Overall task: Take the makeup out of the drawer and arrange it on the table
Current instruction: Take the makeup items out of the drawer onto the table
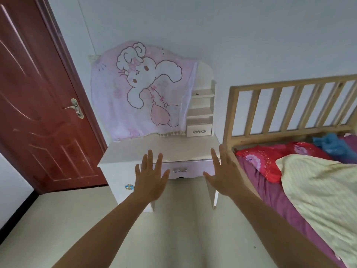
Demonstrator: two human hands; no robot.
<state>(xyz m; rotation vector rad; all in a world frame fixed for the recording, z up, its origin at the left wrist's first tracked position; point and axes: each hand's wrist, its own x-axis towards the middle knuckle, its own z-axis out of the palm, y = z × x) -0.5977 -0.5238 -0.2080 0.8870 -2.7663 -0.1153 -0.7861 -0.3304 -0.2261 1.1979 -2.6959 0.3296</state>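
The left hand [150,176] is raised, back to the camera, fingers straight and spread, holding nothing. It overlaps the left end of the drawer [190,172], which is closed under the table [154,149] top, so the makeup is hidden. The drawer's bow handle [180,170] shows between the hands. The right hand [222,175] is spread the same way at the drawer's right end; I cannot tell whether either hand touches the front. A red door [38,113] stands far left. A pink rabbit cloth [141,89] hangs over the table's back, beside shelves [202,101] and a small drawer [199,130]. A bed [289,190] lies right.
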